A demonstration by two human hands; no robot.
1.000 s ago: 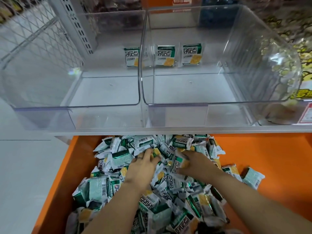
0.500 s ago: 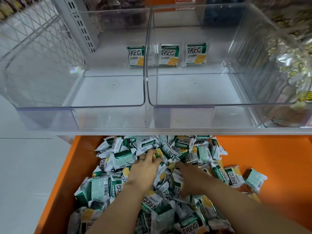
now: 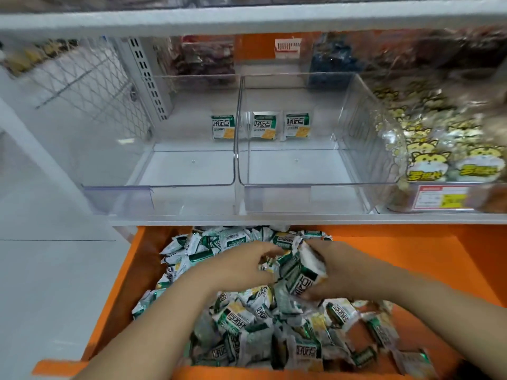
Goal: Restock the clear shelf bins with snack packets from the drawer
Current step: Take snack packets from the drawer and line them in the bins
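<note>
Orange drawer (image 3: 411, 256), pickup step — left hand (image 3: 241, 266) and right hand (image 3: 340, 272) curl round a packet bundle (image 3: 299, 272); lift into far clear bins (image 3: 296, 185) due.

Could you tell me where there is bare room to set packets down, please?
In the left bin the floor is bare from front lip to the one packet at the back; in the right bin, up to its two packets. The drawer is bare orange right of the pile. The pile is crowded, left hand and right hand gripping packets.
</note>
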